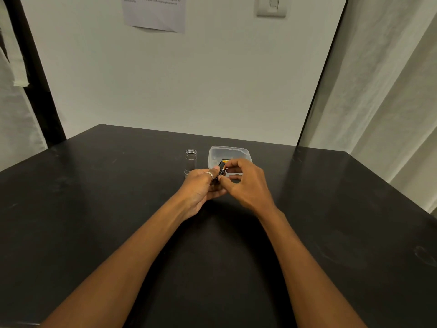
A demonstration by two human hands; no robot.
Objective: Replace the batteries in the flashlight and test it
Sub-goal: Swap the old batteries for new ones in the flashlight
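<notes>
My left hand (199, 188) and my right hand (246, 183) meet over the middle of the black table (94, 209). Between their fingertips is a small black and copper battery (221, 170), tilted nearly upright. The left hand, with a ring on one finger, also wraps something dark that its fingers mostly hide. The right thumb and forefinger pinch the battery's side. Just behind the left hand a silver flashlight body (191, 160) stands on end, open end up. A clear plastic tub (217, 153) sits behind the hands with another orange-and-black battery (225, 159) partly showing inside.
A white wall rises at the table's far edge, with a paper sheet (155, 13) and a light switch (272, 7) on it. A pale curtain (383, 91) hangs on the right, a black post (35, 74) and cloth on the left.
</notes>
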